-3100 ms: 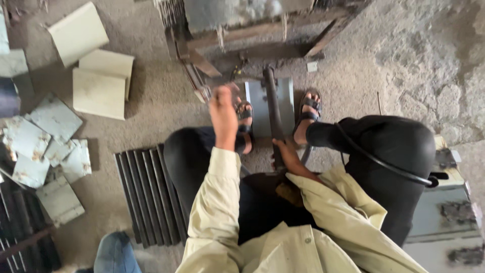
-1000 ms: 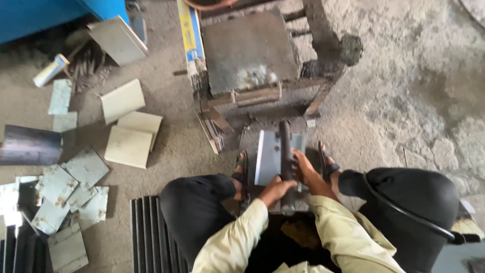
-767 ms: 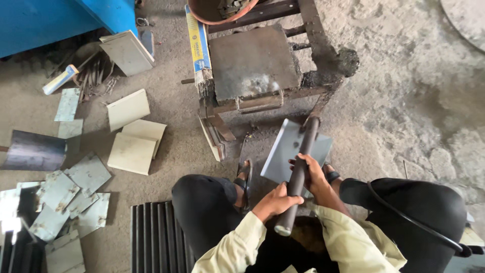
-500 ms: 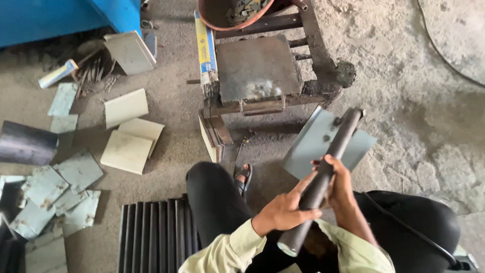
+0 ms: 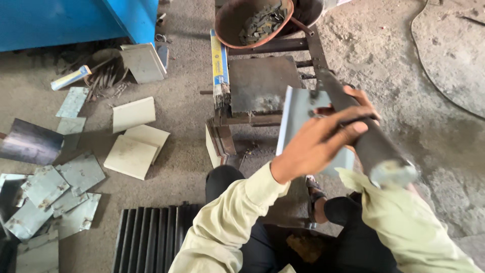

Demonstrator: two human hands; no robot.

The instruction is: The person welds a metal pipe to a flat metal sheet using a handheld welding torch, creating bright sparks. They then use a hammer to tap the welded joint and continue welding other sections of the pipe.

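The place was a rough workshop with a grey concrete floor (image 5: pixel 434 116), dusty and cracked, and a blue metal cabinet (image 5: pixel 65 23) stood at the far left.

The left hand (image 5: pixel 316 144) was closed around a dark steel pipe (image 5: pixel 361 129), with the fingers wrapped over its top side. The right hand (image 5: pixel 356 96) was mostly hidden behind the pipe; only its fingertips showed on the far side, so it seemed to grip the pipe too, but I could not tell this for sure. A pale grey metal plate (image 5: pixel 298 116) stood at the pipe, seemingly joined to it, and both were lifted up in the air, just in front of a small welding bench (image 5: pixel 260 83) of rusty steel.

As a judgement, the work on this piece was in the middle: the plate already sat on the pipe, but the piece was in the hands and not laid down anywhere.

On the far end of the bench a round rusty bowl (image 5: pixel 230 25) held a heap of small dark metal scraps (image 5: pixel 260 23). A long box of welding rods (image 5: pixel 219 65) leaned at the left edge of the bench. Further left on the floor lay cream square plates (image 5: pixel 134 146) and many grey cut sheet pieces (image 5: pixel 55 189). A black ribbed grate (image 5: pixel 151 237) lay near the person's knee.
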